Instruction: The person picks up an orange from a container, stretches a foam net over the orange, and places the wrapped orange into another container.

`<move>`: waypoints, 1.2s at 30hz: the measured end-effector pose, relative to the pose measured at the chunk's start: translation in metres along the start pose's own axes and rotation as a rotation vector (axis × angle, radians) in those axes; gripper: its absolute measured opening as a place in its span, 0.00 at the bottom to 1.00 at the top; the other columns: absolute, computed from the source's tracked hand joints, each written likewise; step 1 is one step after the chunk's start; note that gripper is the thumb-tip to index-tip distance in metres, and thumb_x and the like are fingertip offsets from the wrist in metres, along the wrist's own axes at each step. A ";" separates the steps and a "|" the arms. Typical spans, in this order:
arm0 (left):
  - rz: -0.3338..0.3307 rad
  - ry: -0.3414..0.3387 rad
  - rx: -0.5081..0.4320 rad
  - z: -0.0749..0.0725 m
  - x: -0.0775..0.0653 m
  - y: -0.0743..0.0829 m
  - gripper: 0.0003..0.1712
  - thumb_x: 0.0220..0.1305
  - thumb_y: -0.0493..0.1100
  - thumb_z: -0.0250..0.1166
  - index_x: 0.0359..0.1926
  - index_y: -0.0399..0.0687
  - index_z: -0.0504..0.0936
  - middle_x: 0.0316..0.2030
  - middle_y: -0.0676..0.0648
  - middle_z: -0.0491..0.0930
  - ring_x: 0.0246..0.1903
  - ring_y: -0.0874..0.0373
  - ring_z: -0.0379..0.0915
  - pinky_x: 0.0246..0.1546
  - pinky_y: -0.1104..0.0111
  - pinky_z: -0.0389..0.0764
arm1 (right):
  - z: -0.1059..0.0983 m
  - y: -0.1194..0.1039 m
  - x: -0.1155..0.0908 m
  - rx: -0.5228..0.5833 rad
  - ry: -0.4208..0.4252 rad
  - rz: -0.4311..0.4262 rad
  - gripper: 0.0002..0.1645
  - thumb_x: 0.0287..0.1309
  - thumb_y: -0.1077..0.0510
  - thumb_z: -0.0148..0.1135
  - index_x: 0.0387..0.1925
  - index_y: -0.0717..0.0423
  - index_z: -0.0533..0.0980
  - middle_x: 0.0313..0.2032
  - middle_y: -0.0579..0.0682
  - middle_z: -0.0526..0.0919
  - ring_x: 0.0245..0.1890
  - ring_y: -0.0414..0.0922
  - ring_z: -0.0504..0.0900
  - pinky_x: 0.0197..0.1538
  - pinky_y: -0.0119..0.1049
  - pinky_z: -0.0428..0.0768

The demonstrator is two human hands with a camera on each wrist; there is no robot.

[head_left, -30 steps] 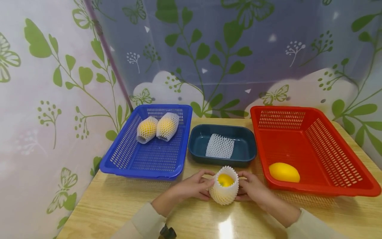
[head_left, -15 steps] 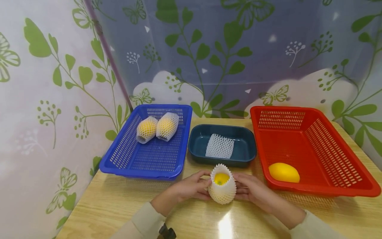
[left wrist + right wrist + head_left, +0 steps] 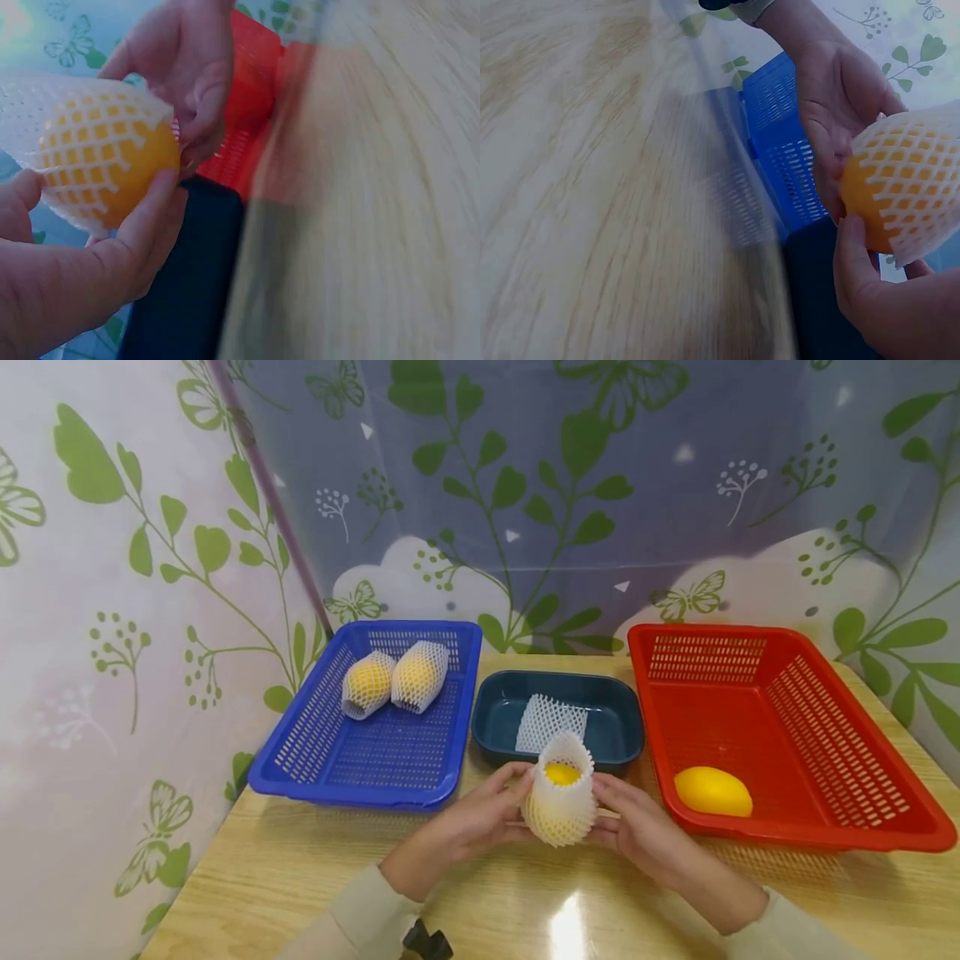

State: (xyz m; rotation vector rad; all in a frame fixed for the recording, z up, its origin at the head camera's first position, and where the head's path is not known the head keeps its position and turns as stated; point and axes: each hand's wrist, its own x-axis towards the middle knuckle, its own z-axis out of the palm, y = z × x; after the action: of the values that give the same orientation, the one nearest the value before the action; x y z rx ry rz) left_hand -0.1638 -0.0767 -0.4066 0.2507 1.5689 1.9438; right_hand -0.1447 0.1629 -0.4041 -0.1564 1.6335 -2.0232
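Observation:
A yellow mango [image 3: 142, 176] is wrapped in a white foam net sleeve [image 3: 564, 806], held up between my two hands above the table's front. My left hand [image 3: 487, 810] grips its left side, with thumb and fingers curved round it. From the other side my right hand [image 3: 637, 827] holds it too, fingertips against the fruit and net. The sleeve's upper end gapes, and yellow fruit shows inside. In both wrist views the fruit's other end is bare of net, with fingers [image 3: 853, 244] touching the bare skin.
At the left, a blue basket [image 3: 360, 793] holds two net-wrapped yellow fruits [image 3: 369, 683]. A dark teal tray [image 3: 495, 747] in the middle has a flat white foam net [image 3: 547, 722] in it. One bare yellow mango [image 3: 712, 791] lies in the red basket [image 3: 825, 837] at the right.
Both hands have lifted the netted mango slightly, up and away toward the teal tray. The sleeve's open end now overlaps the tray's front edge in the head view. Baskets and their contents stay put.

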 end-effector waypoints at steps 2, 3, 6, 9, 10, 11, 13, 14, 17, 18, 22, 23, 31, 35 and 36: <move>0.021 0.016 -0.046 0.004 0.001 0.004 0.23 0.77 0.51 0.47 0.63 0.43 0.59 0.57 0.38 0.68 0.50 0.45 0.75 0.55 0.47 0.75 | 0.002 -0.002 -0.001 0.029 -0.002 -0.023 0.37 0.74 0.43 0.42 0.73 0.61 0.51 0.57 0.46 0.73 0.52 0.47 0.79 0.59 0.42 0.76; 0.030 0.023 -0.067 0.006 0.001 0.006 0.22 0.77 0.51 0.47 0.62 0.43 0.59 0.57 0.38 0.68 0.50 0.45 0.74 0.55 0.46 0.74 | 0.003 -0.004 -0.001 0.040 -0.007 -0.038 0.36 0.74 0.42 0.41 0.73 0.59 0.52 0.57 0.45 0.72 0.53 0.47 0.78 0.59 0.42 0.76; 0.050 0.040 -0.110 0.010 0.000 0.012 0.22 0.77 0.51 0.45 0.63 0.43 0.59 0.56 0.39 0.67 0.50 0.45 0.75 0.55 0.45 0.73 | 0.009 -0.007 0.000 0.079 -0.021 -0.090 0.33 0.75 0.43 0.40 0.72 0.55 0.55 0.57 0.45 0.72 0.53 0.47 0.78 0.59 0.41 0.76; 0.062 0.053 -0.107 0.011 -0.001 0.018 0.25 0.78 0.53 0.42 0.66 0.44 0.58 0.57 0.39 0.66 0.50 0.44 0.75 0.55 0.46 0.73 | 0.015 -0.012 0.003 0.084 -0.021 -0.128 0.32 0.75 0.44 0.39 0.72 0.55 0.54 0.58 0.46 0.71 0.54 0.48 0.78 0.59 0.41 0.76; 0.066 0.054 -0.103 0.011 0.000 0.020 0.26 0.78 0.53 0.41 0.68 0.45 0.57 0.58 0.38 0.66 0.51 0.42 0.75 0.55 0.46 0.73 | 0.017 -0.013 0.004 0.087 -0.008 -0.130 0.33 0.75 0.44 0.40 0.72 0.55 0.54 0.58 0.47 0.71 0.54 0.47 0.78 0.58 0.40 0.76; 0.070 0.054 -0.103 0.011 0.000 0.021 0.27 0.78 0.53 0.41 0.69 0.45 0.56 0.58 0.37 0.66 0.52 0.41 0.75 0.55 0.46 0.73 | 0.018 -0.013 0.005 0.082 0.003 -0.133 0.33 0.75 0.43 0.40 0.72 0.56 0.53 0.59 0.47 0.71 0.54 0.48 0.77 0.58 0.41 0.76; 0.076 0.047 -0.095 0.010 0.000 0.023 0.28 0.78 0.53 0.40 0.72 0.46 0.54 0.61 0.35 0.64 0.55 0.38 0.73 0.55 0.46 0.73 | 0.020 -0.015 0.006 0.085 0.033 -0.118 0.36 0.75 0.42 0.40 0.73 0.58 0.50 0.59 0.48 0.71 0.54 0.47 0.78 0.58 0.41 0.76; 0.077 0.043 -0.095 0.010 0.001 0.023 0.29 0.78 0.53 0.40 0.73 0.46 0.54 0.62 0.35 0.63 0.56 0.36 0.71 0.56 0.46 0.73 | 0.021 -0.015 0.006 0.091 0.051 -0.108 0.37 0.74 0.42 0.41 0.73 0.58 0.50 0.59 0.48 0.71 0.54 0.47 0.78 0.58 0.41 0.76; 0.084 0.029 -0.096 0.009 0.001 0.023 0.29 0.79 0.51 0.40 0.73 0.44 0.53 0.63 0.34 0.62 0.57 0.37 0.71 0.57 0.46 0.72 | 0.020 -0.014 0.006 0.102 0.062 -0.104 0.37 0.74 0.43 0.41 0.73 0.60 0.49 0.57 0.47 0.73 0.53 0.47 0.79 0.58 0.40 0.77; 0.087 0.026 -0.094 0.009 0.002 0.024 0.29 0.79 0.50 0.41 0.73 0.44 0.53 0.63 0.34 0.63 0.56 0.37 0.72 0.57 0.46 0.72 | 0.020 -0.014 0.006 0.106 0.061 -0.107 0.37 0.75 0.43 0.41 0.73 0.60 0.50 0.56 0.47 0.73 0.52 0.47 0.79 0.57 0.40 0.77; 0.101 0.006 -0.077 0.008 0.002 0.024 0.29 0.78 0.51 0.43 0.72 0.43 0.54 0.63 0.35 0.64 0.52 0.44 0.75 0.56 0.47 0.72 | 0.018 -0.015 0.007 0.094 0.037 -0.129 0.36 0.75 0.44 0.41 0.72 0.62 0.50 0.56 0.47 0.73 0.52 0.48 0.79 0.57 0.41 0.77; 0.104 0.000 -0.072 0.008 0.001 0.024 0.29 0.78 0.51 0.44 0.72 0.42 0.54 0.62 0.36 0.65 0.51 0.45 0.76 0.56 0.47 0.73 | 0.018 -0.015 0.007 0.093 0.033 -0.132 0.36 0.75 0.44 0.41 0.72 0.62 0.50 0.56 0.47 0.73 0.52 0.48 0.79 0.57 0.41 0.77; 0.099 -0.020 -0.048 0.006 0.001 0.023 0.30 0.77 0.50 0.45 0.72 0.42 0.53 0.58 0.39 0.69 0.46 0.51 0.78 0.56 0.49 0.75 | 0.016 -0.009 0.005 0.143 0.040 -0.126 0.23 0.75 0.48 0.39 0.64 0.52 0.57 0.52 0.47 0.73 0.48 0.49 0.78 0.54 0.38 0.79; 0.100 -0.015 -0.034 0.007 0.001 0.023 0.30 0.77 0.50 0.45 0.72 0.42 0.53 0.58 0.38 0.69 0.46 0.49 0.78 0.55 0.50 0.75 | 0.014 -0.006 0.006 0.152 0.024 -0.143 0.16 0.75 0.51 0.37 0.58 0.48 0.60 0.50 0.47 0.75 0.47 0.49 0.78 0.54 0.37 0.79; 0.098 -0.012 -0.030 0.007 0.001 0.023 0.30 0.77 0.50 0.45 0.72 0.41 0.53 0.58 0.38 0.69 0.47 0.49 0.78 0.55 0.50 0.76 | 0.013 -0.006 0.007 0.154 0.019 -0.145 0.15 0.75 0.51 0.37 0.58 0.48 0.60 0.50 0.47 0.76 0.47 0.49 0.78 0.54 0.38 0.79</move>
State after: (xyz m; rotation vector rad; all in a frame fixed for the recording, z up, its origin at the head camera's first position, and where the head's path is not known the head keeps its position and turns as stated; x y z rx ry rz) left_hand -0.1689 -0.0734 -0.3830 0.3319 1.5447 2.0354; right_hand -0.1468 0.1489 -0.3969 -0.2052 1.5091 -2.2567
